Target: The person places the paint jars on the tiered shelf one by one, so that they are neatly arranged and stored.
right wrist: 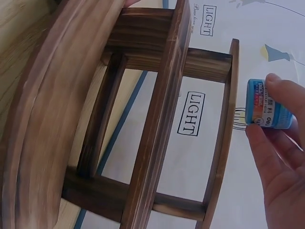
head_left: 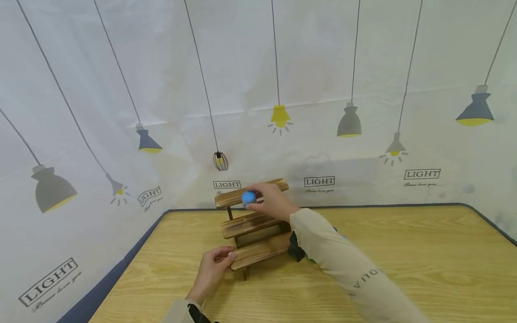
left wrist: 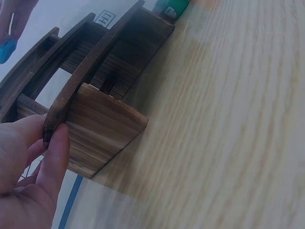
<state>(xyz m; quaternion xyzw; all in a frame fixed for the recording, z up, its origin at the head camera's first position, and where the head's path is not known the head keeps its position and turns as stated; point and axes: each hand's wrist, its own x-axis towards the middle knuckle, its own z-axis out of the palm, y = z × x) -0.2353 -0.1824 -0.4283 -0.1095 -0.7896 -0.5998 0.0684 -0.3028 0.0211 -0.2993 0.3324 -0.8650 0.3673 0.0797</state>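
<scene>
A brown wooden three-tier stand (head_left: 262, 249) rests on the table, turned at a slight angle. My left hand (head_left: 214, 267) pinches the left end of its lowest tier between thumb and fingers; the left wrist view shows the grip on the board's end (left wrist: 55, 117). A small blue paint jar (right wrist: 264, 105) with a printed label is held between the thumb and fingers of my right hand (head_left: 272, 199). In the head view the jar overlaps the top tier (head_left: 230, 198), near its middle. The right wrist view shows it close beside that tier's edge.
Behind the right sleeve, bits of green (head_left: 311, 259) and blue (head_left: 340, 233) things show on the table (head_left: 404, 251). A green container (left wrist: 172, 8) stands past the stand's far end. The wall sheet (head_left: 258, 54), printed with lamps, rises right behind the table.
</scene>
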